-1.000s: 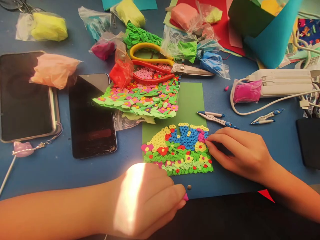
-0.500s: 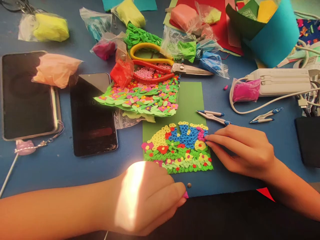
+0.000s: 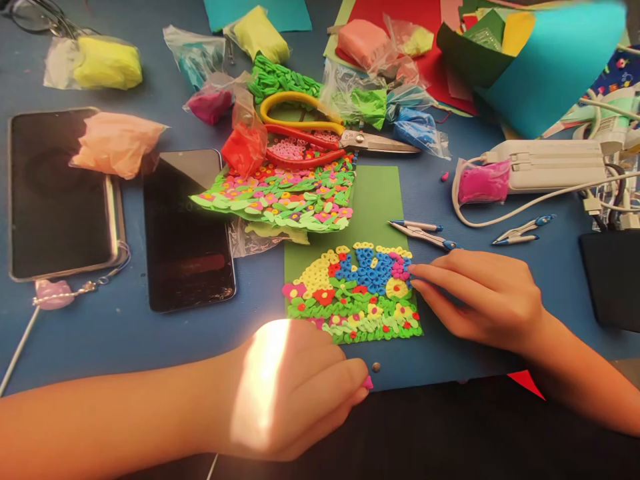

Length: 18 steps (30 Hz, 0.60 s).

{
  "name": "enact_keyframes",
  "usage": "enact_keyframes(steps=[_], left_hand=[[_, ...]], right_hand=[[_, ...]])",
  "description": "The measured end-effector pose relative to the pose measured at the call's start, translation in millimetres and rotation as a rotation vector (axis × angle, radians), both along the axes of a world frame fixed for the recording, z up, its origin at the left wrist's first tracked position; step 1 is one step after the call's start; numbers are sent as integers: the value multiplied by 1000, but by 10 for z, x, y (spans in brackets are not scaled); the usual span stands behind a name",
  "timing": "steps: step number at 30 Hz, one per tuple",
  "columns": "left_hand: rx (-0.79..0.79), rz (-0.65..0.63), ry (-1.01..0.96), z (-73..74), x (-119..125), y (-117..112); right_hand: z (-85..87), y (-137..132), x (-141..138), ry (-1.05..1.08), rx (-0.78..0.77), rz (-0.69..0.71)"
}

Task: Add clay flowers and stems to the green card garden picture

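Observation:
A green card [image 3: 376, 203] lies on the blue table, its lower half covered with a clay picture [image 3: 353, 293] of small yellow, blue, red, pink and green pieces. My right hand [image 3: 475, 297] rests at the picture's right edge, fingertips pinched together against the pink pieces there. My left hand [image 3: 295, 393] lies closed at the table's near edge, below the picture, pinching a small pink bit of clay [image 3: 369, 383] between thumb and forefinger. A tiny grey ball [image 3: 376, 367] sits just above that bit.
A second clay flower sheet [image 3: 285, 197], scissors [image 3: 330, 137] and several bags of coloured clay lie behind the card. Two dark phones [image 3: 187, 230] are at left. Blue-tipped tweezers [image 3: 420, 233], a white power bank [image 3: 555, 167] with cables and rolled coloured paper [image 3: 545, 60] stand at right.
Both hands have hardly moved; the view has shifted slightly, so everything sits a little higher and further left in the picture.

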<state>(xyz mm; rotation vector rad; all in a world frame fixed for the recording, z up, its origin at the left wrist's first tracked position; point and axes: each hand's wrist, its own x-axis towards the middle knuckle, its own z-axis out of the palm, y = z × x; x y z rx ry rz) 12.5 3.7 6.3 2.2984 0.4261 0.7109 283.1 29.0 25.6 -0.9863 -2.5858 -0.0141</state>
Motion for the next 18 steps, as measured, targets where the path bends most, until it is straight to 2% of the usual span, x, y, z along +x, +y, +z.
enact_keyframes(steps=[3,6,13,18], left_hand=[[-5,-8,17,-4,-4,-11],[21,-10,32,2,-5,-6],[102,17,75,20,10,-12],[131,8,96,61,20,-20]], right_hand=[[15,5,12,9,-74,-22],[20,1,15,29,-106,13],[4,-42,-11,32,-41,41],[-5,-23,7,70,-63,-14]])
